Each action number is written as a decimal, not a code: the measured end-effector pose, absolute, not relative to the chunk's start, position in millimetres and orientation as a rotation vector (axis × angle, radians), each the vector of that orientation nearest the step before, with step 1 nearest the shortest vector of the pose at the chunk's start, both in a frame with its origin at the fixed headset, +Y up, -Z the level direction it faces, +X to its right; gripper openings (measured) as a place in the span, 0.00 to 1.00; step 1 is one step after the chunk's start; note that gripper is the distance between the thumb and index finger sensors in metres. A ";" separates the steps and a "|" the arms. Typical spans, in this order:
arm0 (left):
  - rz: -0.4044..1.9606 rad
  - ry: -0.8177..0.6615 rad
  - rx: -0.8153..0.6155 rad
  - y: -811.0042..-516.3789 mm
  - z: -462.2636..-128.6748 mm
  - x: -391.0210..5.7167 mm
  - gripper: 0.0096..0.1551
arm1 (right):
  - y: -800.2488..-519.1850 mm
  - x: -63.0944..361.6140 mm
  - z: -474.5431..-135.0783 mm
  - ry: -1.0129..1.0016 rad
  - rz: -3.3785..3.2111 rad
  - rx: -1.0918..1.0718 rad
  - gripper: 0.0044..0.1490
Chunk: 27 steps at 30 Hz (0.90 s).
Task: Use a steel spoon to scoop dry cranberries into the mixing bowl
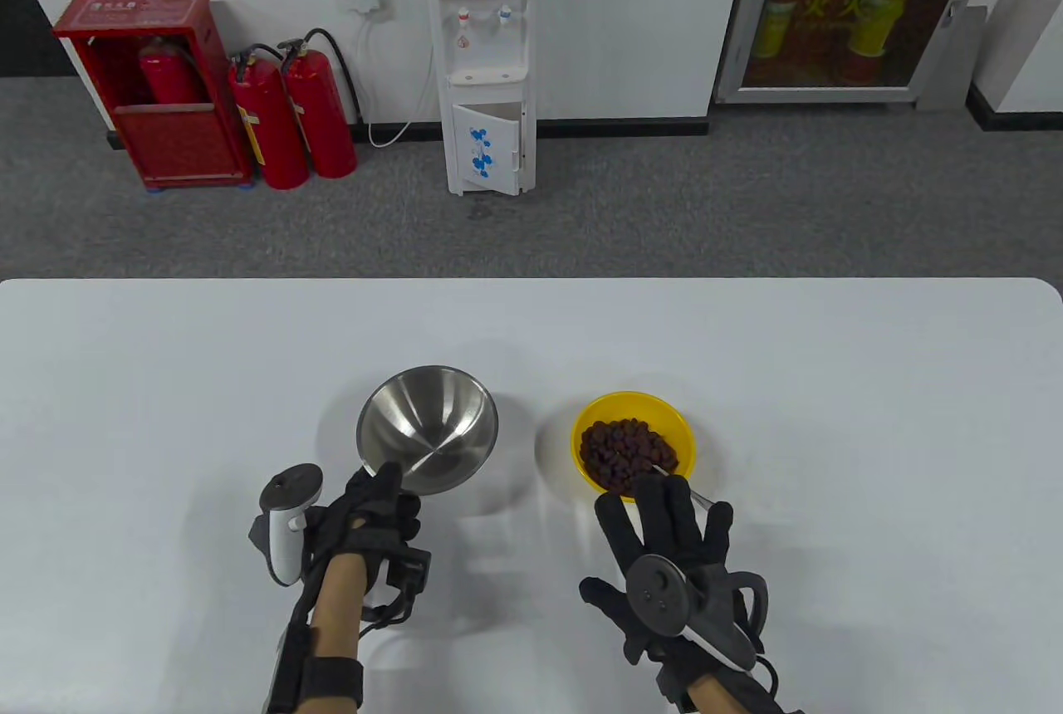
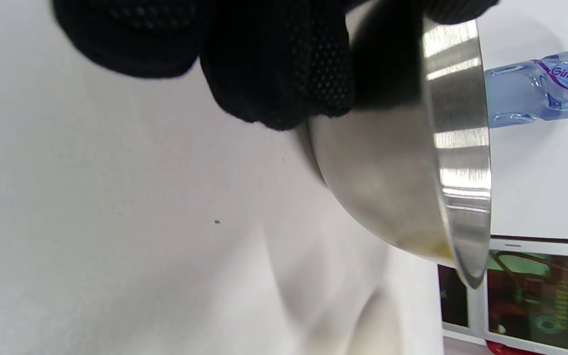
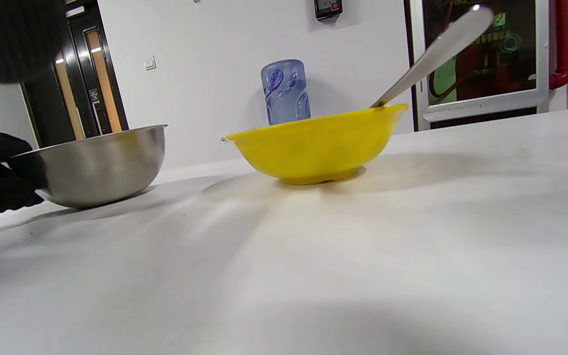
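Observation:
The steel mixing bowl [image 1: 428, 427] stands left of centre on the white table. My left hand [image 1: 382, 498] grips its near rim, and the fingers [image 2: 274, 64] wrap over the rim of the bowl [image 2: 402, 162] in the left wrist view. A yellow bowl [image 1: 681, 423] to its right holds dry cranberries [image 1: 627, 452]. The steel spoon [image 1: 702, 498] lies in the cranberries with its handle leaning over the near right rim. My right hand [image 1: 664, 527] hovers open over that handle with fingers spread. The right wrist view shows the spoon handle [image 3: 432, 54] resting free in the yellow bowl [image 3: 318, 148].
The table's far edge [image 1: 531, 280] lies well beyond both bowls. A water dispenser [image 1: 486, 58] and fire extinguishers [image 1: 291, 116] stand on the floor behind it. The two bowls sit a short gap apart.

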<state>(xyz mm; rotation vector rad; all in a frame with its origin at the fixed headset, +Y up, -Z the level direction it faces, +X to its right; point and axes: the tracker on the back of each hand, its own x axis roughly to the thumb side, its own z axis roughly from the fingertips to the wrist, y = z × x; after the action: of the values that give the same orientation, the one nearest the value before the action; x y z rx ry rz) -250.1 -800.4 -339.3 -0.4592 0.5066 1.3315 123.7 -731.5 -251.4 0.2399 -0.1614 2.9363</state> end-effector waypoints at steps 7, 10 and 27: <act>1.396 0.478 -0.416 -799.0 -336.6 -256.3 0.27 | -730.7 123.9 -251.3 -0.164 2.939 0.239 0.59; 1.381 0.431 -0.359 -786.9 -332.8 -257.1 0.27 | -731.2 123.5 -251.3 -0.162 2.943 0.244 0.59; 1.247 0.183 -0.286 -767.6 -280.3 -236.0 0.28 | -732.0 126.1 -250.7 -0.232 3.021 0.195 0.59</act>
<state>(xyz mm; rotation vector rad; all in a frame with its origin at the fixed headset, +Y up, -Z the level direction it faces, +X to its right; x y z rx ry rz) -236.0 -767.6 -280.3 -0.2859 0.1828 1.2474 126.1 -732.0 -250.7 0.1954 -0.2325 3.0215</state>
